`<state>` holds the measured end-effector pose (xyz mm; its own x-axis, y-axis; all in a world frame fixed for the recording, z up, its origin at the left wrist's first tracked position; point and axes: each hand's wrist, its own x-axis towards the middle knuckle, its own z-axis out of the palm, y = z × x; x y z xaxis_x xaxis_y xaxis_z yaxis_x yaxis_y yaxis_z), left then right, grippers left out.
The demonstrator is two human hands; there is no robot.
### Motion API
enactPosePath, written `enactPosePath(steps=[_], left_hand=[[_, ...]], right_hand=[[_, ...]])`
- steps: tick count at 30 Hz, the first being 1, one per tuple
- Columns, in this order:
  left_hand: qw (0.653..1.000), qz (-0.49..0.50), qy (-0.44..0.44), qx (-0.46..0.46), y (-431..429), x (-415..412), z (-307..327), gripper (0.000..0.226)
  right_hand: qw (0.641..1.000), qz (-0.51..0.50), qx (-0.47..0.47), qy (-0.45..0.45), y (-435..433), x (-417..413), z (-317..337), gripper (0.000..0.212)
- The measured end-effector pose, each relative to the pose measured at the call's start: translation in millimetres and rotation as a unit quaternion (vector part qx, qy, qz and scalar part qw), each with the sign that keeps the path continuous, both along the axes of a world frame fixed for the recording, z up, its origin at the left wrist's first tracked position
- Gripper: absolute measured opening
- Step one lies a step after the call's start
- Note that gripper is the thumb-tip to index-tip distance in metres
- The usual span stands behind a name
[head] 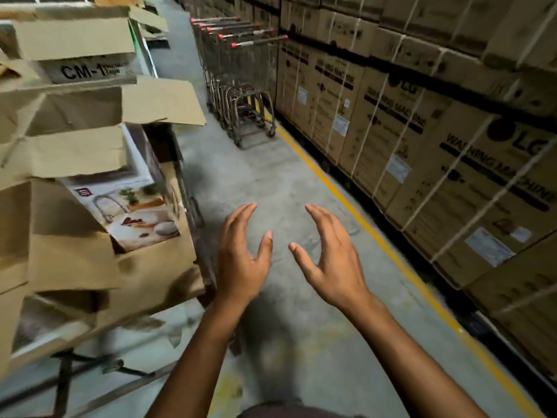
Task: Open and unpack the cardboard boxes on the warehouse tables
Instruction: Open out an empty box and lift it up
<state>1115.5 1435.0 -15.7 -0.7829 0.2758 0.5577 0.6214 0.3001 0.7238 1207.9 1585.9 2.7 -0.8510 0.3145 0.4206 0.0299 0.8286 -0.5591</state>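
I have both hands out in front of me over the bare floor (271, 176) of the aisle. The left hand (241, 257) and right hand (331, 260) face each other, palms inward, with fingers spread and loosely bent. Neither holds or touches anything. I judge this a ready pose, set about as wide as a box to be gripped by its sides.

The cardboard boxes (75, 267) I am meant to unpack sit to my left on a table (193, 212), well apart from both hands. Their flaps are already folded out, which leaves the contents reachable from above. In the nearest one a printed box (135, 212) with a kitchen picture lies tilted against the wall. It looks ready to lift out, so I would turn left and reach for it.

Ahead, nested carts (241, 86) stand by the yellow line (361, 218), probably parked there to keep the walkway free. On my right, strapped washing-machine cartons (452, 176) are stacked behind that line. They are stored stock, not my job.
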Motion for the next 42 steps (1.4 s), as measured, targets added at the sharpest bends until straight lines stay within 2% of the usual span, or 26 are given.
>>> enactPosePath(steps=[6, 12, 17, 21, 27, 31, 38, 42], left_hand=[[1.000, 0.018, -0.012, -0.006, 60, -70, 3, 0.050], [0.991, 0.132, -0.024, -0.010, 123, -171, -1, 0.051], [0.969, 0.241, -0.046, -0.010, 169, -255, 17, 0.050], [0.950, 0.311, 0.005, -0.021, 184, -320, 44, 0.048], [0.881, 0.464, 0.028, -0.089, 150, -393, 63, 0.045], [0.827, 0.554, 0.033, -0.086, 115, -439, 49, 0.036], [0.714, 0.697, -0.008, -0.060, 48, -507, 45, 0.039], [0.652, 0.752, -0.056, -0.076, 11, -530, 54, 0.037]], right_hand=[[0.998, 0.042, -0.046, 0.016, 77, -92, -11, 0.064], [0.986, 0.147, -0.071, 0.019, 154, -232, -21, 0.064], [0.965, 0.242, -0.100, 0.030, 202, -357, -7, 0.064], [0.944, 0.312, -0.107, 0.022, 222, -447, 15, 0.065], [0.904, 0.410, -0.118, 0.005, 196, -566, 31, 0.064], [0.874, 0.474, -0.108, 0.007, 158, -648, 24, 0.065], [0.816, 0.569, -0.102, 0.004, 73, -778, 33, 0.063], [0.801, 0.592, -0.084, -0.009, 27, -837, 50, 0.061]])
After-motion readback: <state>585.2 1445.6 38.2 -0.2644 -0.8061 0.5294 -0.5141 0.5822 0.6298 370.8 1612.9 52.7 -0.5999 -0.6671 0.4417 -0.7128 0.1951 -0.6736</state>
